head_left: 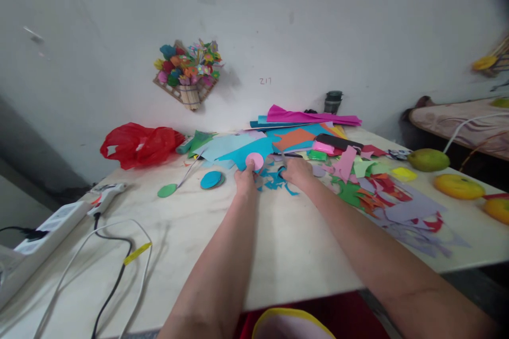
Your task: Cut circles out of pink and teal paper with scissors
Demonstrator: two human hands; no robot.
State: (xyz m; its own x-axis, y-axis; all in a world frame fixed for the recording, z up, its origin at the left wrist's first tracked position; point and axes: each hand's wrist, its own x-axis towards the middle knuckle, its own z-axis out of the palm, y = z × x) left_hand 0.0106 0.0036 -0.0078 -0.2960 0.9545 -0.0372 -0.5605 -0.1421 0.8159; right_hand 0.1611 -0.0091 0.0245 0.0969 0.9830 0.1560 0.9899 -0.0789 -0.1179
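Pinched in my left hand (245, 177) are a pink paper circle (254, 161) and a sheet of blue paper (234, 154) lying behind it. My right hand (297, 170) is closed round scissors (282, 169); a dark handle loop and part of a blade show, the rest is covered by the fingers. Blue paper scraps (273, 180) lie on the table between and below my hands. To the left sits a stack of blue paper circles (212, 180), and farther left is a green circle (167, 190) beside a thin pale strip.
Coloured paper scraps (401, 206) spread over the right side, near several yellow-green fruits (459, 186). Rolled magenta paper (310, 115) and a dark cup (333, 101) stand at the back. A red plastic bag (139, 143) and a power strip (55, 228) with cables occupy the left.
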